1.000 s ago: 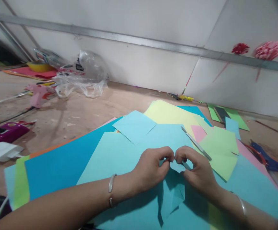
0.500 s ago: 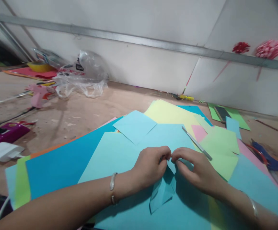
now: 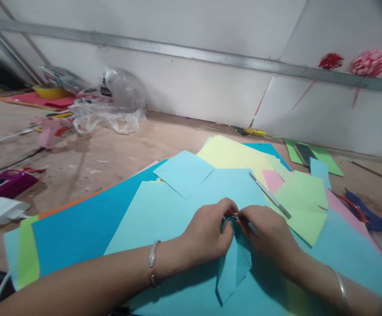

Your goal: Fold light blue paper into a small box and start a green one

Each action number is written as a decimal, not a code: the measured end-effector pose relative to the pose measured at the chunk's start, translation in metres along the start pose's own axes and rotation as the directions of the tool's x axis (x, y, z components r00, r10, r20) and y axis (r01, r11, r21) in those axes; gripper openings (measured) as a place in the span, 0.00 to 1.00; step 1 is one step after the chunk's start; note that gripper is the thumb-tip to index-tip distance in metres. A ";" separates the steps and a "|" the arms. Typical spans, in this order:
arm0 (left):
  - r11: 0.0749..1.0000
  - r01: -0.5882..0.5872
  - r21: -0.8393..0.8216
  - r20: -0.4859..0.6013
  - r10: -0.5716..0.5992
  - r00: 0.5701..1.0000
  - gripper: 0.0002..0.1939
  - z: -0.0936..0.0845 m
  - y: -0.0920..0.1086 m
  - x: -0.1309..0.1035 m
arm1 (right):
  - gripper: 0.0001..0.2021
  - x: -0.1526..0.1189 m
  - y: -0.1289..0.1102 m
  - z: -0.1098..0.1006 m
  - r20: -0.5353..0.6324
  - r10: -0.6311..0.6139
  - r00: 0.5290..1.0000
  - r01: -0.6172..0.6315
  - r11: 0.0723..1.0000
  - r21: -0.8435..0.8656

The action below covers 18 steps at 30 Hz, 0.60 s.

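Observation:
Both hands meet over a folded light-blue paper, whose lower flaps hang down toward me. My left hand is closed, its thumb and fingers pinching the paper's curled top edge. My right hand is also closed, with its fingertips pressed on the same edge from the other side. Part of the paper's top is hidden behind the fingers. Below lies a large light-blue sheet. A square light-blue paper rests beyond the left hand, and a slim metal craft knife lies past the right one.
Blue sheets and yellow sheets spread around. Blue-handled scissors lie at right. On the left are a pink glue gun, a purple power strip, a white charger and a plastic bag. A white wall stands behind.
The folded paper has turned and shifted slightly right, its top edge now curling between the fingers. My right hand's fingers have closed in more tightly. The view has moved a little.

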<state>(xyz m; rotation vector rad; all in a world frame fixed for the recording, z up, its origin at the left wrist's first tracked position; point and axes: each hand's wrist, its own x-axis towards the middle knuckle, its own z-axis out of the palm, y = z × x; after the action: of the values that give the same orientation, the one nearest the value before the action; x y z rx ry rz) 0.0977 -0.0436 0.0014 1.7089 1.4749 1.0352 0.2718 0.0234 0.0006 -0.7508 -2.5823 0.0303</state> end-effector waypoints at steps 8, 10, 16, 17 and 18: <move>0.984 0.098 0.147 -0.009 -0.098 0.995 0.14 -0.004 0.006 0.000 | 0.12 -0.001 -0.006 -0.002 -0.041 -0.083 0.996 0.083 0.996 -0.016; 0.981 0.067 0.181 -0.014 -0.066 0.998 0.16 -0.005 0.006 -0.001 | 0.12 -0.001 -0.006 -0.004 -0.038 -0.088 0.995 0.087 0.996 -0.027; 0.965 -0.064 0.254 0.015 0.063 0.998 0.17 -0.002 0.007 -0.005 | 0.14 0.001 -0.008 -0.010 -0.084 -0.152 0.985 0.145 0.986 -0.082; 0.959 -0.088 0.271 0.021 0.085 0.996 0.17 -0.001 0.006 -0.006 | 0.14 0.002 -0.009 -0.011 -0.108 -0.173 0.979 0.163 0.982 -0.099; 0.951 -0.110 0.290 0.024 0.107 0.994 0.17 0.000 0.005 -0.006 | 0.15 0.002 -0.010 -0.011 -0.127 -0.195 0.973 0.181 0.977 -0.113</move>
<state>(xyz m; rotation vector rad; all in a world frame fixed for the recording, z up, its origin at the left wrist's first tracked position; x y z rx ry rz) 0.0996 -0.0505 0.0051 2.0173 1.6067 0.8977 0.2703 0.0149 0.0131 -0.5197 -2.5256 -0.2053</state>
